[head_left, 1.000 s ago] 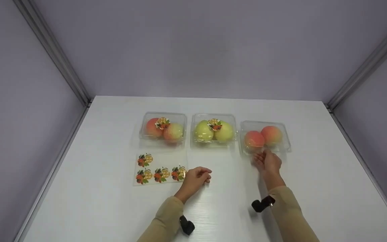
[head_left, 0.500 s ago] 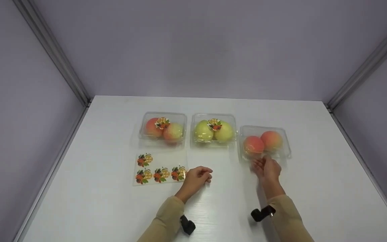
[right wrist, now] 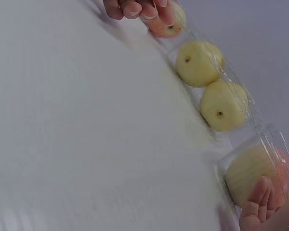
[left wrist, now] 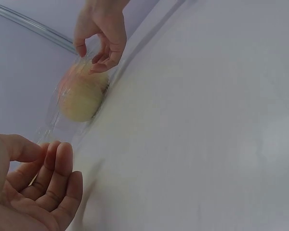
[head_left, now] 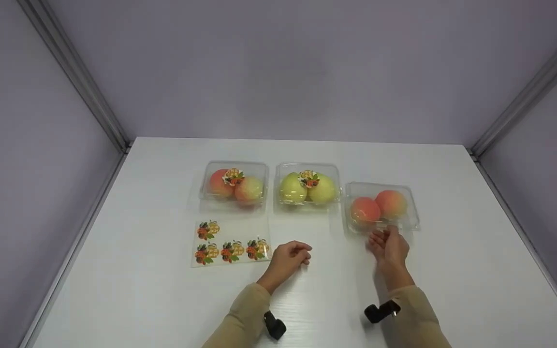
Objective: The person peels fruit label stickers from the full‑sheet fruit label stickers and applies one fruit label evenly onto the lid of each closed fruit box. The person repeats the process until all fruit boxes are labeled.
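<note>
My right hand [head_left: 390,247] is at the front edge of a clear plastic clamshell box [head_left: 406,221] with two red-orange peaches inside. In the left wrist view, that hand's thumb and loosely curled fingers stand apart in front of the box; contact with its rim is hard to tell. My left hand [head_left: 285,261] rests low over the table with relaxed, bent fingers and holds nothing. Beside its wrist, to the left, lies a clear sheet [head_left: 240,227] with several fruit-picture stickers. No sticker shows on the right-hand box.
Two more clear boxes stand in the row: one with peaches [head_left: 248,189] at left, one with yellow-green fruit [head_left: 322,189] in the middle. Each has a fruit sticker on its lid. Pale walls enclose the white table [head_left: 153,290] at the back and sides.
The right-hand box has slid a little toward me along with my right hand, mostly in the first half second. Since then that hand has shifted slightly right; my left hand has moved slightly right.
</note>
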`<state>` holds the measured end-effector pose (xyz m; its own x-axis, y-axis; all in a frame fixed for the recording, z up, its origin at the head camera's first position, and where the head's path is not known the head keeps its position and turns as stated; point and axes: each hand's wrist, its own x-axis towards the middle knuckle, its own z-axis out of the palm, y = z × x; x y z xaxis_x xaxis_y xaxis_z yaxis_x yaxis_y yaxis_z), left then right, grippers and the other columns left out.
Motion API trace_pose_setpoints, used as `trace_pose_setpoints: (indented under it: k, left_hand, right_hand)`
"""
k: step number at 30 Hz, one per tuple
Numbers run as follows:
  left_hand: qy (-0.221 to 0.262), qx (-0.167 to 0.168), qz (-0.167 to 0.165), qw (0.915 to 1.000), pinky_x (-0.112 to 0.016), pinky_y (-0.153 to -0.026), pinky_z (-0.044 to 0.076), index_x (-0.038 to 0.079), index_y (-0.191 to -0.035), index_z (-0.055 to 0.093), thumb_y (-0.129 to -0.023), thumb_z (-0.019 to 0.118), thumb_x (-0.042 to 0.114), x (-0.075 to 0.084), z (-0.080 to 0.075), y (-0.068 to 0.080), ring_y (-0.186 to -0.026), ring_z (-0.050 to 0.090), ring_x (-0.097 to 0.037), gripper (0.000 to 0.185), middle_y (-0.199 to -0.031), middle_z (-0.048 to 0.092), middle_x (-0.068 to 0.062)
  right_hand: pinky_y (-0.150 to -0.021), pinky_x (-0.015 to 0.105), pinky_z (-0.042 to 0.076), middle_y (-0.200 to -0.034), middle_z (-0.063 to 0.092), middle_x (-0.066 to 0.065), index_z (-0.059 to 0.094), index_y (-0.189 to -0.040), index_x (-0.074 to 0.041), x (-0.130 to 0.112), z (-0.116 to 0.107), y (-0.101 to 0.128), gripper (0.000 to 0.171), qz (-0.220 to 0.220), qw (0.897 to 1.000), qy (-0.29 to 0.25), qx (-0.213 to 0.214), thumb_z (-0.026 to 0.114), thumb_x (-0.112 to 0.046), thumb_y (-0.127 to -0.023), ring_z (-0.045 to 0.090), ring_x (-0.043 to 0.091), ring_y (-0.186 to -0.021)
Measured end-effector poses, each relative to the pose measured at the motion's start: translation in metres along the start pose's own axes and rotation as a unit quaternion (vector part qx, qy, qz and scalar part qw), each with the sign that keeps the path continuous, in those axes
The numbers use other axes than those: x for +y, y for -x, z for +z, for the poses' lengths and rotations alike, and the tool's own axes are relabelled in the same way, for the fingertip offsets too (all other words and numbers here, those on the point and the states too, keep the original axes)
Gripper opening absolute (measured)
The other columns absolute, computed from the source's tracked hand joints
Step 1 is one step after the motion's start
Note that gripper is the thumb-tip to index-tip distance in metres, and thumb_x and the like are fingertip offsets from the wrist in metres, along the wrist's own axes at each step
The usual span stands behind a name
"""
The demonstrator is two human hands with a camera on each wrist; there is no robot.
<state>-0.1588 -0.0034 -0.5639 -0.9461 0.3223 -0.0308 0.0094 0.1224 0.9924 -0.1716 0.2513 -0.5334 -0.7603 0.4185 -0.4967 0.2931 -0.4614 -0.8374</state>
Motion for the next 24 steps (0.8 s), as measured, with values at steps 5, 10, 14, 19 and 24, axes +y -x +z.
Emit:
trace_pose_setpoints:
  k: [5,10,14,19,24]
  left_hand:
    - [0.005,-0.009,0.008,0.9999,-0.028,-0.069,0.056,-0.009,-0.107,0.065,-0.095,0.054,0.006,0.001,0.009,-0.004,-0.076,0.069,-0.018,0.022,-0.094,0.068,-0.027]
    - [0.010,0.002,0.016,0.9998,-0.024,-0.067,0.055,-0.009,-0.104,0.066,-0.095,0.054,0.005,0.003,0.025,-0.014,-0.085,0.070,-0.036,0.020,-0.095,0.069,-0.028]
    - [-0.011,0.013,0.022,0.9996,-0.015,-0.065,0.051,-0.007,-0.101,0.067,-0.093,0.057,0.004,0.004,0.039,-0.024,-0.084,0.070,-0.034,0.017,-0.093,0.070,-0.024]
    - [-0.028,0.011,0.023,0.9993,-0.013,-0.069,0.051,-0.005,-0.103,0.067,-0.092,0.059,0.006,0.010,0.051,-0.039,-0.082,0.070,-0.019,0.018,-0.096,0.072,-0.019]
    - [-0.017,0.022,0.004,0.9996,-0.016,-0.072,0.053,-0.005,-0.107,0.067,-0.092,0.061,0.010,0.022,0.058,-0.055,-0.084,0.070,-0.013,0.022,-0.100,0.072,-0.017]
  right_hand:
    - [-0.069,0.023,0.055,-0.070,0.064,-0.006,0.044,-0.102,-0.011,-0.006,-0.010,-0.006,0.023,0.001,0.998,-0.031,0.046,0.038,-0.033,-0.101,0.062,0.006,-0.068]
    - [-0.059,0.022,0.052,-0.063,0.062,-0.005,0.045,-0.099,-0.010,-0.014,-0.022,-0.014,0.022,-0.013,0.993,-0.070,0.093,0.038,-0.031,-0.100,0.060,0.007,-0.061]
    - [-0.049,0.022,0.048,-0.059,0.059,-0.005,0.047,-0.098,-0.010,-0.020,-0.031,-0.020,0.020,-0.026,0.989,-0.076,0.123,0.039,-0.028,-0.100,0.055,0.005,-0.053]
    - [-0.047,0.021,0.046,-0.056,0.057,-0.007,0.052,-0.093,-0.009,-0.026,-0.040,-0.028,0.014,-0.036,0.985,-0.081,0.147,0.046,-0.021,-0.097,0.053,0.004,-0.051]
    - [-0.050,0.019,0.048,-0.054,0.057,-0.007,0.057,-0.084,-0.009,-0.031,-0.044,-0.033,0.014,-0.043,0.986,-0.060,0.147,0.053,-0.019,-0.094,0.054,0.003,-0.051]
